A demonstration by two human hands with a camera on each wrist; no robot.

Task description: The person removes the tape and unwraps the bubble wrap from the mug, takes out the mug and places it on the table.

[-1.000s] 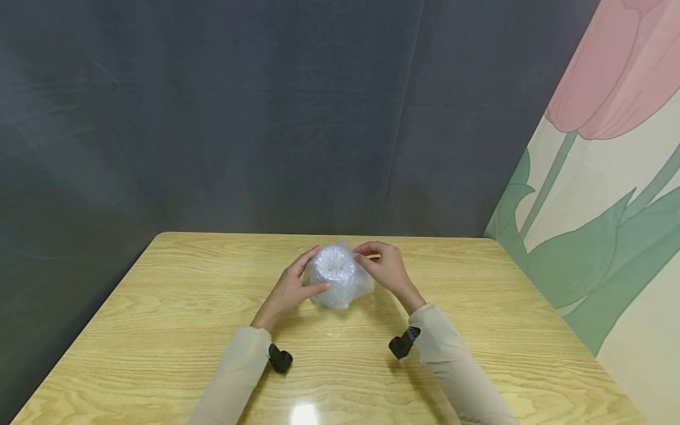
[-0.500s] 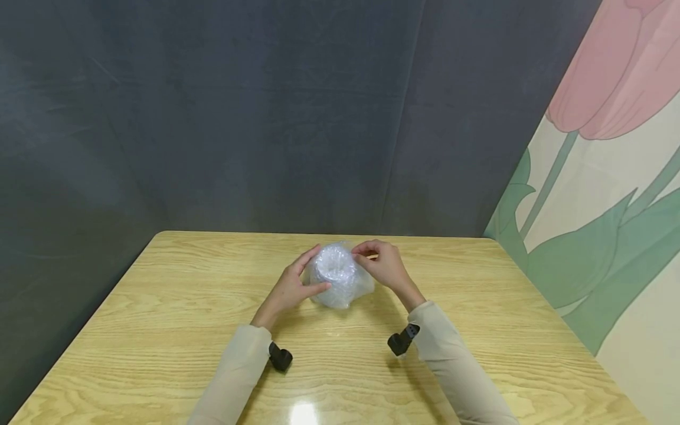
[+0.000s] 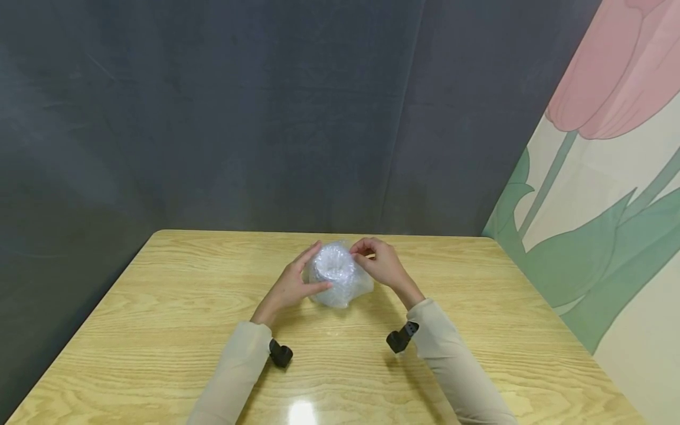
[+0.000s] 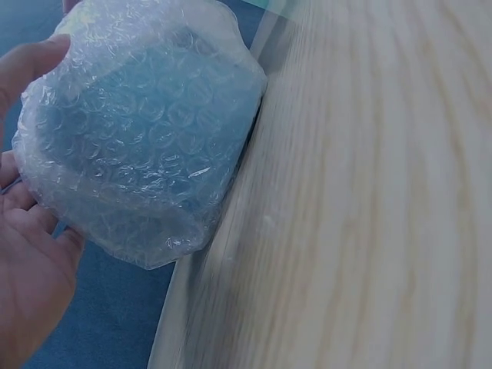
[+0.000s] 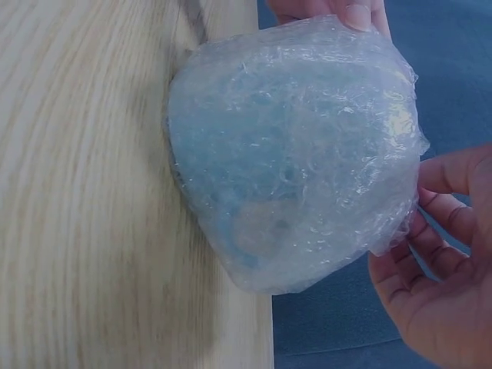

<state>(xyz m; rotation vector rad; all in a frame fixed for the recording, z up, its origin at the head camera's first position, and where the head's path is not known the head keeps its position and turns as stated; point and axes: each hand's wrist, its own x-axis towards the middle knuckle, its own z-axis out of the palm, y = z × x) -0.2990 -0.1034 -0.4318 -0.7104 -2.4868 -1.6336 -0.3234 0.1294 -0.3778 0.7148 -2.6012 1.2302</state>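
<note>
Clear bubble-wrap bundle (image 3: 336, 282), squat & roundish w/ a dimpled top, sits btwn both hands on the yellow wood-grain table (image 3: 175, 330). From the L hand (image 3: 289, 287) it lies just R of the palm: thumb (image 3: 319, 287) along the near side, fingers spread apart from it & curved round the L/far side, so the bundle is held in that gap. From the R hand (image 3: 385, 264) it lies just L of & slightly below the fingertips; thumb & index look to pinch the wrap's edge up near the rim, other fingers loosely bent; exact grip partly hidden. No clear long axis seen from above, dimple facing up; loose wrap flares out below the R fingers, toward the near R side. Both hands touch, so neither's nearer, tho the L covers more of it. Thru the plastic, R wrist view: bluish tint + pale patch (image 5: 265, 227); contents can't be ID'd.
</note>
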